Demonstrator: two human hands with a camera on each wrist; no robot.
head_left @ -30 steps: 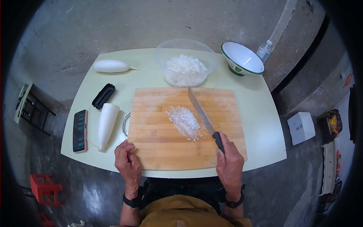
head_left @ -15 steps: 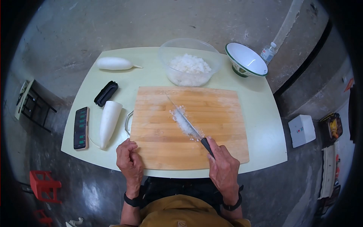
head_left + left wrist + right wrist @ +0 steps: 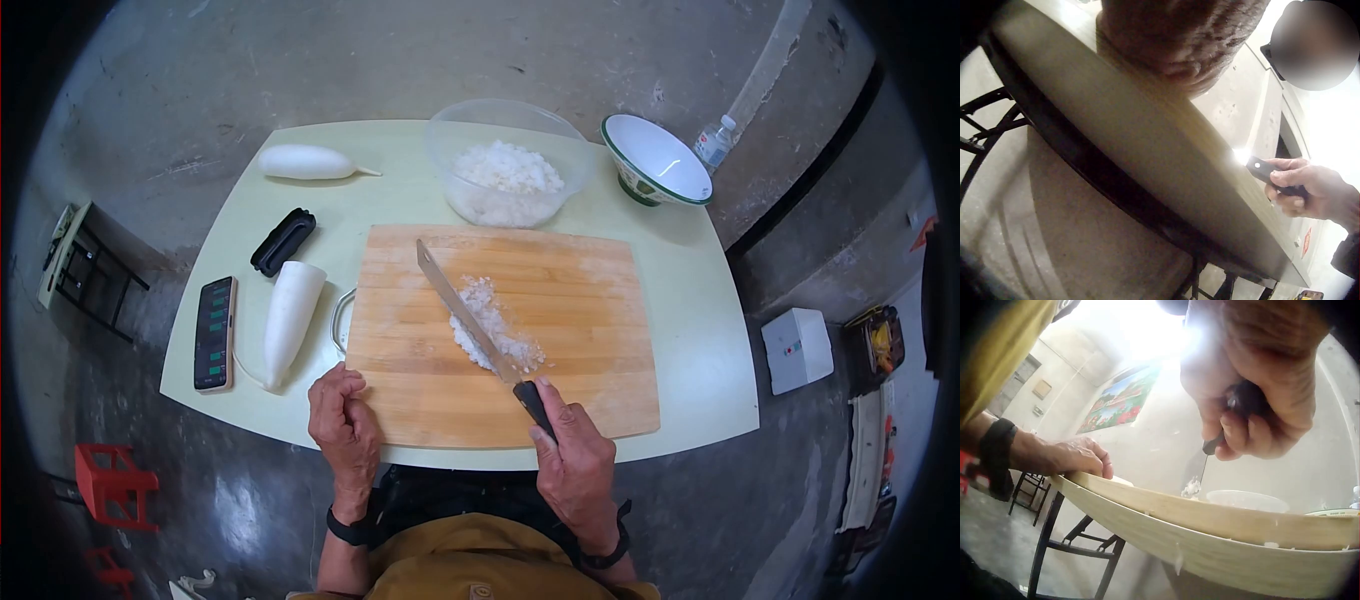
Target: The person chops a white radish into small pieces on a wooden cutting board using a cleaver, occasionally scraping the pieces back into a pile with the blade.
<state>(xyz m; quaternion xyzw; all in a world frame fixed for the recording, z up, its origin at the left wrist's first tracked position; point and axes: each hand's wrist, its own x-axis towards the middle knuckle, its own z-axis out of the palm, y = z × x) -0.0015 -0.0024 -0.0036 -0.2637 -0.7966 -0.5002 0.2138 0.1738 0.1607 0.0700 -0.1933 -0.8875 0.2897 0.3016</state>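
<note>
Left hand: your left hand (image 3: 345, 430) touches the near left corner of the board, fingers bent. You can't tell if it grips the edge.
Right hand: your right hand (image 3: 580, 460) is wrapped tight around the black handle.
Knife: the knife (image 3: 465, 318) is over the board (image 3: 590, 330), handle near you, tip pointing away and to your left. Its long side slants from near right to far left.
White bits: the small white bits (image 3: 487, 302) lie in a loose heap mid-board, on both sides of the blade. It looks like you're chopping them smaller. Another cut calls for the edge straight down over big bits, left fingers well away.
White radish: the near radish (image 3: 290, 320) lies left of the board, fat end away from you, thin end near.
Clear bowl: the clear bowl (image 3: 445, 175) sits behind the board, holding more white bits.
</note>
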